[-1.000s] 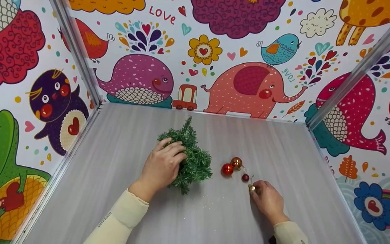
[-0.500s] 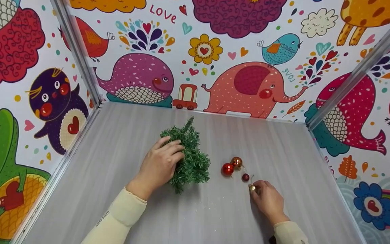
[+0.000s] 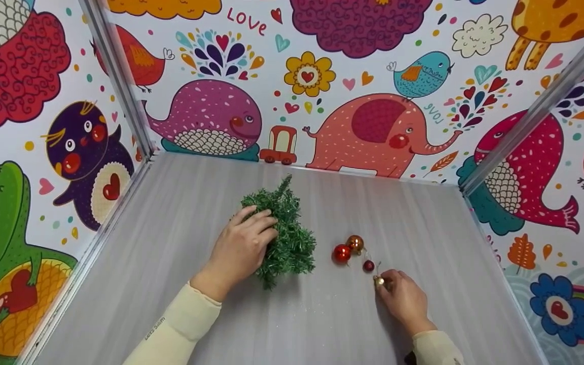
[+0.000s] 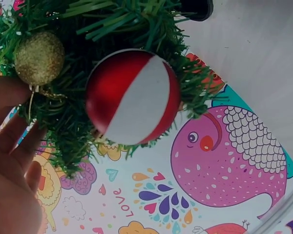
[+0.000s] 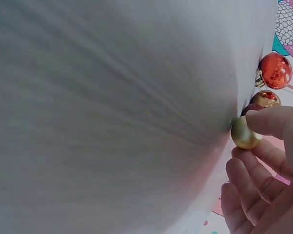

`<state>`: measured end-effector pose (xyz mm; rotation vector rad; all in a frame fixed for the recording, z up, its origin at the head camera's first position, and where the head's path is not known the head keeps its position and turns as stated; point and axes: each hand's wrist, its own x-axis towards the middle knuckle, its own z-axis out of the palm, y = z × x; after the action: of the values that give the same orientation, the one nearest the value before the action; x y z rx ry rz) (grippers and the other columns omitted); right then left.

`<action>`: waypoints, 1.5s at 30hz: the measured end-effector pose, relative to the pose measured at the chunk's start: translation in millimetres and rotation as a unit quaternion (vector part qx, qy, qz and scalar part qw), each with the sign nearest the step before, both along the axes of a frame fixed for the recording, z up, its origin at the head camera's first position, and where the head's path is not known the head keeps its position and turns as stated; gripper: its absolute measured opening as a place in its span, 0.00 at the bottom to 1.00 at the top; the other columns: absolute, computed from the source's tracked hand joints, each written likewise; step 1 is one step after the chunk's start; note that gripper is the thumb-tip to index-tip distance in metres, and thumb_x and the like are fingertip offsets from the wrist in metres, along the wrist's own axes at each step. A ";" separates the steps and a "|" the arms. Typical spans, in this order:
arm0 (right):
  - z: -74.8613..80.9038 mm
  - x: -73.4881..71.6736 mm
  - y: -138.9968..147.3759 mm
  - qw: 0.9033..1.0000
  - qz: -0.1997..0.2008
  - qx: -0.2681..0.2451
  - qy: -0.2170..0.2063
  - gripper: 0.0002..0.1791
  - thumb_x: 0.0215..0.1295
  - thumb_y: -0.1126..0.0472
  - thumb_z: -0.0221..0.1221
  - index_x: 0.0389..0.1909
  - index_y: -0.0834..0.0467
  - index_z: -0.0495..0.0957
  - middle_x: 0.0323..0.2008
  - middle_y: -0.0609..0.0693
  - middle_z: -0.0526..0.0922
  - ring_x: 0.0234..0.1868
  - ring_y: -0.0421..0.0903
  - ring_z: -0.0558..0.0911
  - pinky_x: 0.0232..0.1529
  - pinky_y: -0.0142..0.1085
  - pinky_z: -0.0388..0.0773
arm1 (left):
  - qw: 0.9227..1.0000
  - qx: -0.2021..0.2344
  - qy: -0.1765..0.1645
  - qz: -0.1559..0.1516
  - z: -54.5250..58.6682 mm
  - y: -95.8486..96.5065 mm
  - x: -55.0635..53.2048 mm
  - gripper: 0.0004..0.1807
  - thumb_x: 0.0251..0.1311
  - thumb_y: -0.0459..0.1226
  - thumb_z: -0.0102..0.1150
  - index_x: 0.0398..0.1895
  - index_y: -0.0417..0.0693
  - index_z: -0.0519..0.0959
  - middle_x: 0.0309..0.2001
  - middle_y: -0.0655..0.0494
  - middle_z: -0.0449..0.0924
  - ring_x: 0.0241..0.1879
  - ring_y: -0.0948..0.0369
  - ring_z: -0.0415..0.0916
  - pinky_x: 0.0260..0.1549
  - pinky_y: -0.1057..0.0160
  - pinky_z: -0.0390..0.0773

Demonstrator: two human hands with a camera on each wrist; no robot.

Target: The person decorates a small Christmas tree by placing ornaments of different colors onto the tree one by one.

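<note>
By the fingers (image 5: 241, 154) and thumb of the right hand (image 3: 406, 301), a small gold ball (image 5: 243, 137) is pinched, held low at the surface of the bench (image 3: 332, 319); whether it is lifted clear cannot be told. By the left hand (image 3: 241, 246), its fingers bent over one side, a green tree (image 3: 292, 248) is held near the middle of the bench. In the left wrist view, a gold glitter ball (image 4: 39, 58) is seen hanging right by the left thumb, and beside it on the branches a red-and-white ball (image 4: 133, 97) is carried. Part of a black base (image 4: 200, 10) is glimpsed too

The step in hand is judged to be the picking up of the gold ball while the tree is steadied. For the next move, a lift toward the branches seems to be called for, with the thin hook kept free and the tree held still

Just beyond the pinched ball, a dark red ball (image 3: 368, 265) is seen; farther off, a shiny red ball (image 3: 341, 254) and a copper ball (image 3: 355, 244) are set close together. All is enclosed by cartoon-covered walls (image 3: 271, 114)

Compared with a second ago, the tree has been turned slightly, its tip shifted rightward and its lower branches leftward; the pinched ball has hardly been moved
</note>
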<state>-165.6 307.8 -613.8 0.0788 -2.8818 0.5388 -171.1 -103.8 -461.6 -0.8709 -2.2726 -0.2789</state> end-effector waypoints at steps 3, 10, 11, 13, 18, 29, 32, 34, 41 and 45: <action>4.0 2.6 -0.7 1.000 -0.001 -0.005 0.005 0.11 0.55 0.58 0.71 0.38 0.55 0.84 0.33 0.47 0.82 0.34 0.48 0.83 0.33 0.50 0.79 | 1.000 -0.003 -0.002 0.001 0.1 1.2 0.4 0.07 0.54 0.28 0.67 0.35 0.45 0.87 0.48 0.52 0.85 0.55 0.52 0.79 0.66 0.51 0.63; 23.6 7.7 -9.3 0.998 0.009 -0.021 0.054 0.12 0.53 0.59 0.71 0.39 0.53 0.84 0.35 0.47 0.83 0.33 0.47 0.83 0.29 0.47 0.78 | 1.000 -0.002 -0.012 0.000 1.0 1.3 1.5 0.06 0.57 0.28 0.65 0.36 0.45 0.87 0.49 0.51 0.85 0.56 0.53 0.79 0.67 0.53 0.61; 27.1 8.4 -11.2 0.998 0.013 -0.023 0.061 0.12 0.53 0.59 0.71 0.39 0.53 0.84 0.36 0.47 0.83 0.34 0.47 0.83 0.28 0.47 0.78 | 1.000 -0.002 -0.012 -0.001 1.2 1.2 1.6 0.06 0.57 0.28 0.65 0.36 0.45 0.87 0.49 0.50 0.84 0.56 0.53 0.79 0.67 0.53 0.61; 33.9 9.9 -15.6 0.997 0.023 -0.029 0.074 0.12 0.53 0.59 0.72 0.39 0.52 0.84 0.36 0.46 0.83 0.34 0.47 0.83 0.28 0.46 0.78 | 1.000 -0.001 -0.012 -0.002 1.2 0.9 1.5 0.06 0.58 0.29 0.64 0.36 0.45 0.87 0.49 0.50 0.84 0.56 0.53 0.79 0.67 0.53 0.61; 49.1 13.9 -29.7 0.992 0.051 -0.039 0.105 0.14 0.52 0.60 0.73 0.40 0.51 0.83 0.37 0.43 0.83 0.34 0.44 0.83 0.27 0.42 0.78 | 1.000 0.000 -0.012 -0.006 0.8 0.1 0.9 0.06 0.58 0.30 0.64 0.36 0.45 0.87 0.49 0.50 0.84 0.56 0.53 0.79 0.67 0.53 0.61; 76.7 22.9 -68.9 0.968 0.151 -0.090 0.181 0.18 0.49 0.65 0.74 0.41 0.50 0.83 0.37 0.38 0.82 0.34 0.39 0.82 0.33 0.37 0.81 | 1.000 0.003 -0.001 -0.007 -2.7 0.3 0.0 0.06 0.58 0.30 0.65 0.36 0.45 0.87 0.49 0.50 0.84 0.56 0.53 0.79 0.66 0.52 0.63; 83.4 25.4 -79.0 0.959 0.178 -0.102 0.197 0.19 0.48 0.66 0.74 0.42 0.50 0.83 0.39 0.37 0.82 0.35 0.38 0.82 0.34 0.35 0.81 | 1.000 0.007 -0.002 -0.008 -2.7 0.6 0.8 0.06 0.57 0.31 0.65 0.36 0.45 0.87 0.49 0.50 0.84 0.55 0.53 0.79 0.66 0.52 0.62; 87.9 27.2 -86.0 0.954 0.195 -0.110 0.200 0.20 0.48 0.67 0.74 0.43 0.50 0.83 0.40 0.37 0.82 0.36 0.38 0.81 0.35 0.35 0.81 | 1.000 0.009 -0.004 -0.008 -2.4 0.7 1.6 0.06 0.58 0.31 0.65 0.36 0.45 0.87 0.49 0.50 0.84 0.56 0.52 0.79 0.67 0.53 0.62; 102.0 35.3 -109.1 0.943 0.240 -0.143 0.179 0.19 0.53 0.63 0.72 0.47 0.50 0.82 0.44 0.39 0.81 0.39 0.40 0.82 0.40 0.27 0.77 | 1.000 0.012 -0.010 -0.008 -1.6 0.8 4.7 0.07 0.57 0.29 0.64 0.38 0.45 0.87 0.50 0.50 0.84 0.56 0.52 0.78 0.67 0.52 0.62; 106.3 38.5 -119.7 0.932 0.260 -0.153 0.203 0.21 0.52 0.66 0.73 0.47 0.49 0.82 0.45 0.39 0.80 0.39 0.40 0.81 0.42 0.24 0.75 | 1.000 0.011 -0.013 -0.007 -1.1 0.8 5.8 0.08 0.56 0.28 0.63 0.38 0.45 0.87 0.50 0.50 0.84 0.57 0.52 0.78 0.67 0.53 0.61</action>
<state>-127.1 188.1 -507.5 0.8165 -2.3237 0.9272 -165.3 -103.0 -462.7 -0.8758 -2.2835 -0.3222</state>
